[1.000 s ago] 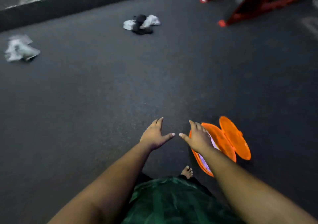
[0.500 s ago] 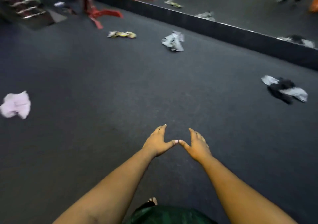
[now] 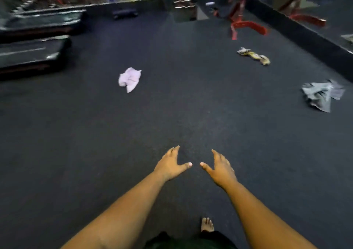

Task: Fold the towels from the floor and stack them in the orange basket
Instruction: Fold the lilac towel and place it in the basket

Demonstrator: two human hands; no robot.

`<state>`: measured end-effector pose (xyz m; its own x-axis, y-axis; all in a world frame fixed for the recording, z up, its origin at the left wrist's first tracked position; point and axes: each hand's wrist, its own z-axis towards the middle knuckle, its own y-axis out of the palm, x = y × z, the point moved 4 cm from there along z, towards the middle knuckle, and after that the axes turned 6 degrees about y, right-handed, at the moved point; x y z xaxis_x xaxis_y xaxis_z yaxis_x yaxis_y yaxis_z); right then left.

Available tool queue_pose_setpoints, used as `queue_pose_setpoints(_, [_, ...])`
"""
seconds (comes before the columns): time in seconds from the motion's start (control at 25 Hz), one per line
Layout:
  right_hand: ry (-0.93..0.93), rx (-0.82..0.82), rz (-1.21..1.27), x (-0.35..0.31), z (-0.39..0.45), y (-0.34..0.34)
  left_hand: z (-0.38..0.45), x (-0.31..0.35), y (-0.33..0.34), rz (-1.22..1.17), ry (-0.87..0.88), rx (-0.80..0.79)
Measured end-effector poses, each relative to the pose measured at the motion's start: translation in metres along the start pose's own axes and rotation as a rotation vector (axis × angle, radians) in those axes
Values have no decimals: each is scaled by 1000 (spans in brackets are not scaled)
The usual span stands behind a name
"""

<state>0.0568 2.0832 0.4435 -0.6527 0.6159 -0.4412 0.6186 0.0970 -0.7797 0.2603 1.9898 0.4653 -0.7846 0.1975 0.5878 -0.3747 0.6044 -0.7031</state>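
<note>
My left hand (image 3: 171, 165) and right hand (image 3: 221, 169) reach forward, fingers spread, holding nothing — I'm choosing a towel. Likely next: the crumpled pink towel (image 3: 130, 79), far left — walk over, bend, grasp.

Far gym equipment (image 3: 246, 25) is motion-blurred; both forearms are cut off below.

Three crumpled towels lie well apart on the dark floor: pink towel (image 3: 130, 79), grey towel (image 3: 322, 95), and a blurred, seemingly yellow-patterned towel (image 3: 254, 55).
</note>
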Motion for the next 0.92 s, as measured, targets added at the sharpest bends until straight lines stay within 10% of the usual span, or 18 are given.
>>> queue_pose_setpoints(0.92, [-332, -192, -160, -452, 459, -29, 371, -181, -383, -240, -286, 243])
